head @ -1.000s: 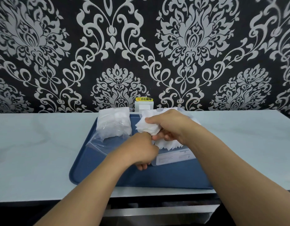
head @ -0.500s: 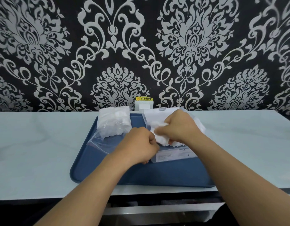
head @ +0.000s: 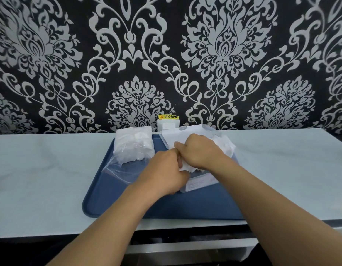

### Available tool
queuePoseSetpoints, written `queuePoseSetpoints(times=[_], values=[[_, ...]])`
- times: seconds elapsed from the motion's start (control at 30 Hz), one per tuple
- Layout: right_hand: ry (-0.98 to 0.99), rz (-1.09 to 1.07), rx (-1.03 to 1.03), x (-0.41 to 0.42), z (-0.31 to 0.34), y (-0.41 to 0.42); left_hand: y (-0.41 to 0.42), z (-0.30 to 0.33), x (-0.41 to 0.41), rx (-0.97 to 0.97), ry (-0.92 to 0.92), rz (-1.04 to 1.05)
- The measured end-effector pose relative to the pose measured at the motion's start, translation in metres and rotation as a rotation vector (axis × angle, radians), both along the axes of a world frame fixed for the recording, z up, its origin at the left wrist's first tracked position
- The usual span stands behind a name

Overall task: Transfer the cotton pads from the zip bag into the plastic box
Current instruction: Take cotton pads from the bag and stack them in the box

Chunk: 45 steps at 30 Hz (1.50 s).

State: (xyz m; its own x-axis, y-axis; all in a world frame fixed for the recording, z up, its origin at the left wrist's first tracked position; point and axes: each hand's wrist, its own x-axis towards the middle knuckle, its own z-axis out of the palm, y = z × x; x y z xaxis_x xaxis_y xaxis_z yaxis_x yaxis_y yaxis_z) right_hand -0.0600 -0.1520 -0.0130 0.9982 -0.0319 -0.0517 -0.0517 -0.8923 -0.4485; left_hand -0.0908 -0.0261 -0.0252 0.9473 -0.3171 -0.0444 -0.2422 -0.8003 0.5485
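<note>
— Lowered since a second ago: the right hand (head: pixel 200 150), its fingers clenched on cotton pads (head: pixel 187 167) pressed into the plastic box (head: pixel 202 184).

— And the left hand (head: pixel 163 173)?

— Fisted beside it; contents cannot be told. The zip bag (head: pixel 132 148) is laid on the blue tray (head: pixel 112 198), long axis running away toward the wall, mouth nearest.

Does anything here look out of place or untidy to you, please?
Slightly: pads bulge above the box rim on its right side instead of lying flat. The bag sits slumped but intact on the tray; nothing has spilled.
</note>
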Motion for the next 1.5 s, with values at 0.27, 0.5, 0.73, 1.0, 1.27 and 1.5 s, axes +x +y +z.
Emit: queuePoseSetpoints(times=[0.27, 0.5, 0.73, 1.0, 1.27, 1.5], values=[[-0.227, 0.071, 0.196, -0.004, -0.003, -0.010, -0.002, 0.005, -0.003, 0.098, -0.064, 0.109], [-0.019, 0.112, 0.074, -0.030, 0.027, -0.051, -0.006, 0.011, 0.001, 0.194, -0.202, 0.166], [0.213, 0.253, 0.049, -0.022, 0.007, -0.054, -0.010, 0.007, 0.018, 0.317, -0.139, 0.173], [0.001, 0.300, 0.152, -0.027, 0.009, -0.046, -0.011, 0.009, 0.023, 0.404, 0.045, 0.088], [0.009, 0.369, 0.120, -0.019, 0.007, -0.018, 0.004, 0.010, 0.019, 0.267, -0.003, 0.043], [-0.074, 0.344, 0.257, -0.025, 0.020, -0.016, 0.017, 0.024, 0.002, 0.053, -0.220, 0.054]])
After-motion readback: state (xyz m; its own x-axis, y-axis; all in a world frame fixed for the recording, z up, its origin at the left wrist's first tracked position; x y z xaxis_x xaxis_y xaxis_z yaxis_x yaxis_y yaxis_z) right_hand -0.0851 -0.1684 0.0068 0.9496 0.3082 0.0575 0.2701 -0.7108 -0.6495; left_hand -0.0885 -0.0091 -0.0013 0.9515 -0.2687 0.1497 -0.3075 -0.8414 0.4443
